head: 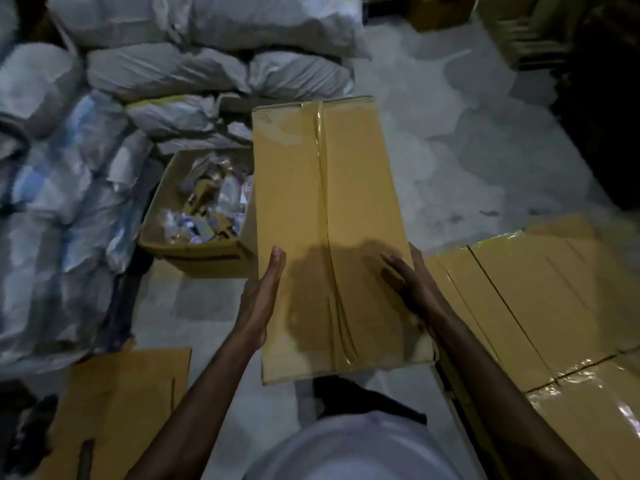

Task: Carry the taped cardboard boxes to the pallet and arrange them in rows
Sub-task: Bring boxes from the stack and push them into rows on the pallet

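A long taped cardboard box (322, 202) is in the middle of the view, its sealed top facing me, clear tape running down its length. My left hand (261, 299) presses flat against its left side near the close end. My right hand (412, 289) grips the right edge opposite, fingers lying over the top. The box is held between both hands above the floor. To the right lie several more taped boxes (540, 306) side by side, their tops glossy with tape. No pallet shows itself clearly.
An open carton (194, 251) full of small wrapped packets stands just left of the held box. White sacks (166, 74) are piled along the left and back. Flat cardboard (117, 400) lies at the lower left. Pale floor (467, 143) stretches to the right rear.
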The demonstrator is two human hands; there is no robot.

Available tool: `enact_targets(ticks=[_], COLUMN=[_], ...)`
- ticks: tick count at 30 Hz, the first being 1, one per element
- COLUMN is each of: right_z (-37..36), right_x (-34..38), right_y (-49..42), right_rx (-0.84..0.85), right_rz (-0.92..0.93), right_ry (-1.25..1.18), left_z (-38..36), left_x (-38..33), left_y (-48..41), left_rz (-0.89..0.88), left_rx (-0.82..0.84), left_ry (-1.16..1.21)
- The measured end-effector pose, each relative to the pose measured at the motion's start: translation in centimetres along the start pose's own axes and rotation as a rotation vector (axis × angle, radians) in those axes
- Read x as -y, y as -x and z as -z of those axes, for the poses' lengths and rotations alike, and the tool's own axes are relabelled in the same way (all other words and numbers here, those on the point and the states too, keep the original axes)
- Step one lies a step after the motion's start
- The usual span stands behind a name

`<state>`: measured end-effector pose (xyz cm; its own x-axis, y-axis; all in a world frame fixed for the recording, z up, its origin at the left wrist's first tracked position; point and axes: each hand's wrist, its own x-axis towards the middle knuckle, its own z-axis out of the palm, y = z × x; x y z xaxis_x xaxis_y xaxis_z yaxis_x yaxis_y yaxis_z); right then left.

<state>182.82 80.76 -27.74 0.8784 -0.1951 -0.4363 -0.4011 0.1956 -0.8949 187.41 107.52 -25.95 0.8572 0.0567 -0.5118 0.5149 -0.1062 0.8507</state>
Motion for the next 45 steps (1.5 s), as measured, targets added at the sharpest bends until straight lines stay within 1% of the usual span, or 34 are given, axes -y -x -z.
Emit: enact_targets(ticks=[1,4,8,11,13,15,17,19,21,24,26,29,33,36,39,42,45], right_z=[0.1,0.6,2.8,5.1,6.9,8.9,10.7,12.8,14.5,17.3,19.5,22.3,27.0,31.5,36.9,42.3,47.2], right_x=[0.9,4.4,9.3,12.4,14.1,16.0,18.4,20.8,23.7,27.8,29.4,30.8,32.5,33.4,34.3,35.8,36.8], right_y=[-2.2,-8.6,-15.5,-20.8,-24.6,-28.8,-33.1,-37.1,-40.2,-44.4,-46.8,-49.6,-53.3,-56.0,-58.3,-60.2,-61.9], right_rx=[-0.028,-0.101,-0.16,-0.253,-0.314,-0.376,-0.444,-0.508,-0.583,-0.689,-0.768,-0.894,-1.053,-1.12,-1.184,-1.224,-1.298], right_rz=[-0.015,-0.025,-0.028,-0.038,-0.046,-0.05,-0.058,-0.062,-0.083,-0.071,-0.086,-0.107,-0.126,-0.129,-0.119,-0.127,-0.12], right_ry=[-0.027,-0.064,-0.06,0.028,0.067,0.064,0.069,0.055,0.055,0.08,0.062,-0.005,-0.07,-0.096,-0.171,-0.272,-0.338], left_z=[-0.8,-3.8,-8.8,-12.8,-15.9,-19.5,-23.3,-27.7,-32.0,-38.6,-43.0,-49.5,-58.4,-66.3,-74.5,-82.4,-90.3], left_x=[-1.7,-7.2,-13.0,-16.6,-19.2,-22.1,-25.0,-28.1,-31.4,-36.5,-39.0,-41.3,-44.6,-46.2,-48.0,-49.7,-51.1], left_y=[-2.4,-9.5,-17.6,-24.7,-29.1,-33.4,-37.8,-42.8,-46.6,-50.6,-53.3,-56.5,-58.9,-61.0,-61.7,-62.7,-63.3], left_rz=[0.021,0.009,-0.019,0.004,-0.014,-0.104,-0.157,-0.129,-0.124,-0.155,-0.186,-0.231,-0.278,-0.298,-0.281,-0.276,-0.287], left_rx=[0.022,0.129,0.146,0.196,0.276,0.366,0.414,0.445,0.498,0.609,0.663,0.775,0.912,1.002,1.073,1.078,1.142], left_ry=[-0.021,-0.031,-0.106,-0.14,-0.168,-0.246,-0.303,-0.313,-0.377,-0.408,-0.513,-0.641,-0.731,-0.799,-0.818,-0.888,-0.924])
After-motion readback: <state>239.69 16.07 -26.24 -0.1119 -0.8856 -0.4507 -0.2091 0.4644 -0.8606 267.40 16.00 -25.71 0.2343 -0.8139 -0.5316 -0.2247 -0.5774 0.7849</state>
